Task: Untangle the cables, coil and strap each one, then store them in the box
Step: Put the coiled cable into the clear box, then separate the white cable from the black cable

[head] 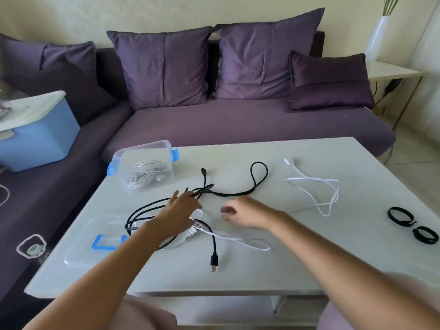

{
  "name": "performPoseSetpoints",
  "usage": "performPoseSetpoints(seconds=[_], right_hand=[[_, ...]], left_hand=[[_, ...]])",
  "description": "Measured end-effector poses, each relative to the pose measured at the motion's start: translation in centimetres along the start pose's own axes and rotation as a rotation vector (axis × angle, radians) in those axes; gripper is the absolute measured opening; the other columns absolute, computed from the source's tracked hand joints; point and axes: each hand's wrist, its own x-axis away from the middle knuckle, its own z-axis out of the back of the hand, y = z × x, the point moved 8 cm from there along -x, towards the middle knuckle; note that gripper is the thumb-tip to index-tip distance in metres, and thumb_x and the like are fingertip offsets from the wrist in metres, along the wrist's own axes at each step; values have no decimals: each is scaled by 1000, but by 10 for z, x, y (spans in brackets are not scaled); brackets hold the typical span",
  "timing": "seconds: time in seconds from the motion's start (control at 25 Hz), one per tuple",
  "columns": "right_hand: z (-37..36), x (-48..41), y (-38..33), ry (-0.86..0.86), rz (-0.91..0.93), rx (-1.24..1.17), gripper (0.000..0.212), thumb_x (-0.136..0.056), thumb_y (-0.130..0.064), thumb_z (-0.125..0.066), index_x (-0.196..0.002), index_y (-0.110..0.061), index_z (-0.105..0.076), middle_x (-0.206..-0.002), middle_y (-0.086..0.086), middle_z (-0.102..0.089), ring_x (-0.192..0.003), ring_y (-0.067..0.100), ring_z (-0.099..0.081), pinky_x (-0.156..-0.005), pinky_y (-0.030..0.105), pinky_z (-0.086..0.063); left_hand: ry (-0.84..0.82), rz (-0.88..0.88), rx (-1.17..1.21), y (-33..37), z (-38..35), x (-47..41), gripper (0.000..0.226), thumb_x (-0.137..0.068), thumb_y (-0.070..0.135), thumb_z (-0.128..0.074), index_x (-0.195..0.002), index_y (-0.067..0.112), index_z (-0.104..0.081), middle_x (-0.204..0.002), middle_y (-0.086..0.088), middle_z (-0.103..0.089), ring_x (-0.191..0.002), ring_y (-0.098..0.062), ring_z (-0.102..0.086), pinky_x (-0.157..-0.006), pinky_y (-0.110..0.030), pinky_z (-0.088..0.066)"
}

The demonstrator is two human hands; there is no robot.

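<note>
- Table under both hands.
- Clear box with coiled white cables inside, just beyond the left hand.
- Black cable tangled beneath the left hand, whose straight fingers touch its strands.
- Loose white cable well right of the right hand, whose fingers are loosely curled and hold nothing.
- Black straps farther right.

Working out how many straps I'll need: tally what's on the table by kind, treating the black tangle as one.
Loose white cables: 2
Black cable tangle: 1
Black straps: 2
Clear box: 1
Lid: 1
Total: 7 (box contents not counted)
</note>
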Motion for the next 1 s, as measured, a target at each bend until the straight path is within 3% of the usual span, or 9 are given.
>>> performPoseSetpoints(seconds=[0.08, 0.24, 0.32, 0.4, 0.52, 0.64, 0.76, 0.88, 1.0], right_hand=[[-37, -9, -5, -91, -41, -4, 41, -88, -40, -62, -113, -7, -58, -111, 8, -61, -101, 24, -56, -78, 29, -39], [-55, -10, 8, -190, -82, 85, 39, -86, -39, -65, -63, -18, -42, -64, 2, -42, -61, 19, -36, -54, 31, -22], [-27, -3, 12, -137, -62, 64, 42, -85, -42, -65, -55, -20, -44, -56, -1, -41, -53, 15, -36, -51, 30, -22], [14, 7, 18, -40, -70, -95, 40, -86, -41, -64, -55, -21, -50, -53, -4, -39, -49, 11, -32, -50, 26, -23], [74, 26, 46, 135, -144, -296, 35, -88, -30, -61, -58, -17, -48, -56, -4, -37, -53, 11, -31, -53, 24, -25], [98, 48, 96, 67, -335, -18, 34, -87, -36, -62, -59, -17, -54, -55, -2, -36, -54, 14, -34, -53, 27, -24], [120, 65, 154, 197, -577, 155, 35, -89, -35, -60, -63, -12, -53, -58, 2, -48, -54, 18, -44, -49, 26, -28], [139, 79, 194, 441, -772, 223, 25, -92, -25, -55, -74, -9, -49, -98, 13, -64, -88, 31, -58, -68, 28, -39], [131, 85, 213, 327, -936, 293, 19, -89, -10, -52, -70, -9, -48, -108, 11, -63, -91, 30, -56, -77, 30, -42]], left_hand=[[-6, 106, -18, -12, 3, -5, 29, -92, 36, -57, -115, 20, -63, -131, 5, -52, -138, -15, -26, -110, -34, -24], [-133, 154, -110, -41, 17, -2, 44, -76, 59, -63, -90, 18, -68, -114, 6, -56, -116, -17, -39, -97, -31, -35], [-203, 124, -112, -52, 18, 2, 49, -71, 65, -62, -85, 17, -67, -107, 5, -58, -107, -17, -41, -92, -30, -38], [-76, 200, -9, -65, 36, -1, 47, -81, 59, -58, -76, 12, -65, -91, -2, -60, -93, -19, -48, -81, -31, -42], [270, 385, 27, -85, 83, 2, 48, -97, 37, -45, -55, 14, -44, -68, -8, -54, -73, -29, -55, -62, -32, -39], [509, 615, 104, -118, 113, 22, 44, -94, 15, -43, -51, 6, -39, -60, -14, -49, -63, -31, -46, -55, -32, -31], [598, 747, 185, -143, 114, 36, 38, -88, 12, -45, -53, -2, -48, -57, -17, -48, -60, -33, -46, -50, -31, -30], [667, 846, 346, -152, 107, 44, 40, -88, 17, -42, -63, -7, -61, -69, -20, -64, -66, -39, -56, -57, -34, -41], [459, 923, 325, -155, 95, 39, 31, -89, 15, -44, -80, -6, -65, -71, -16, -58, -71, -34, -53, -60, -31, -40]])
